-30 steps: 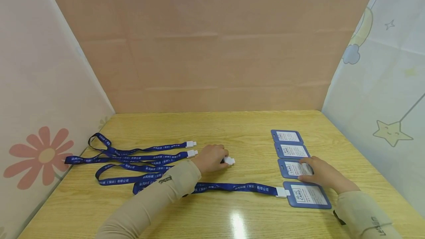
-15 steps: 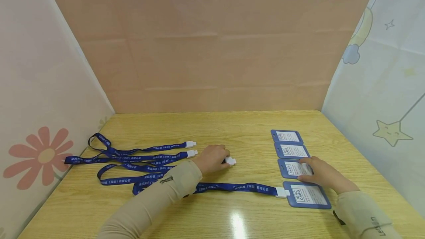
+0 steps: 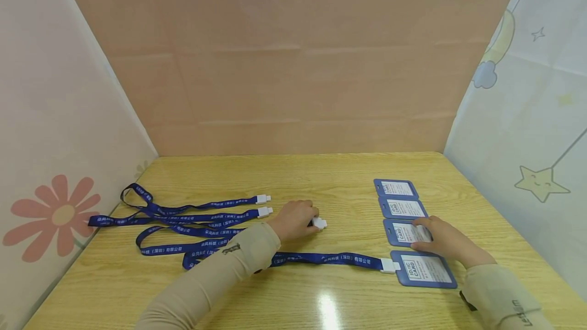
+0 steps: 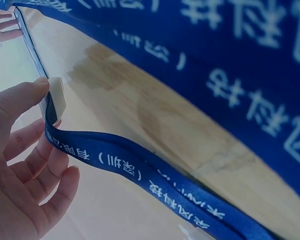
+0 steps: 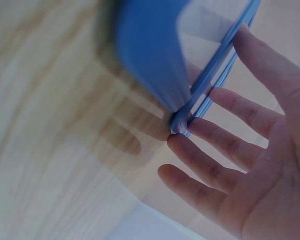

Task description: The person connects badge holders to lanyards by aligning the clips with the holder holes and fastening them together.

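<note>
My left hand (image 3: 293, 220) pinches the white plastic clip (image 3: 319, 223) at the end of a blue lanyard, thumb on one side and fingers on the other. In the left wrist view the printed strap of that lanyard (image 4: 105, 145) trails back from the clip (image 4: 57, 97). On the right, my right hand (image 3: 447, 241) holds a blue ID card holder (image 3: 394, 233), third from the back in a column, with thumb and fingers at its edges. Closest to me lies another card holder (image 3: 428, 270), joined to a lanyard (image 3: 339, 258) by its white clip (image 3: 389, 266).
Behind the held one lie two more card holders (image 3: 384, 208) (image 3: 395, 188). Two other lanyards with white clips (image 3: 265, 212) (image 3: 262, 199) stretch across the left of the wooden table (image 3: 321, 177), their straps overlapping. A fabric screen (image 3: 293, 90) closes off the back, with patterned sheets at both sides.
My left hand has slid slightly to the right with the clip, and the strap's loop at the left has shifted the same way. My right hand stays in place on the card holder.
</note>
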`<state>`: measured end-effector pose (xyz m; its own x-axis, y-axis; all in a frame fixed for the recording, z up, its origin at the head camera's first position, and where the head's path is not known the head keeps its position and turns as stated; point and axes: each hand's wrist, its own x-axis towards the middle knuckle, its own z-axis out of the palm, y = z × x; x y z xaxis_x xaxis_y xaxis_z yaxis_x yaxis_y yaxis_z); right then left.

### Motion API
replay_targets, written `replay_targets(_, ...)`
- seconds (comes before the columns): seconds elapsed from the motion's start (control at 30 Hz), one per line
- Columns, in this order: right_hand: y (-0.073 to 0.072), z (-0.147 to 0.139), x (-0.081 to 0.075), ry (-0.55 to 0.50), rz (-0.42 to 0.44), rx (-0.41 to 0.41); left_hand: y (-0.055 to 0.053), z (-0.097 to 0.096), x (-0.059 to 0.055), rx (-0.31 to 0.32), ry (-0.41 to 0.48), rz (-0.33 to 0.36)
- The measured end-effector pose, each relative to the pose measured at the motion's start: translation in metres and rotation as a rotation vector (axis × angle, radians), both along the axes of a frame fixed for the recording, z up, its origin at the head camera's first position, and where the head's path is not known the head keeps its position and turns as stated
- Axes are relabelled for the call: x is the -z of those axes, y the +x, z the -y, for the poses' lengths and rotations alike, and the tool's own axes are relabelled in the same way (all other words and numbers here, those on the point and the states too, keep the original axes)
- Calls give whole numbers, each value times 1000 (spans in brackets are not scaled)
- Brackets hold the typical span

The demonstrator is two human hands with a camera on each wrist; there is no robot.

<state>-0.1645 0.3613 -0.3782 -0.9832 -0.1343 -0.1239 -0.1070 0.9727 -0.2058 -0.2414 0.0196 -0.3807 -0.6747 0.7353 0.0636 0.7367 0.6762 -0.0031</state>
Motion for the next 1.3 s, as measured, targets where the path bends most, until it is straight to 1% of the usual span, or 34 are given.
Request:
replay_targets(0.2,1,1,0,-2,-6,-1,1,-1,-2,-3,-3,-1)
replay_targets(0.57,0,0,1,-3,1,9,1,-2,0,2,-8,-15)
replay_targets(0.93,0,0,2,-1,2,13,2,-5,-2,-14,-9,22)
replay_targets(1.3,1,-1,3,-5,-28,-16,3,-7,-2,-4,14,9)
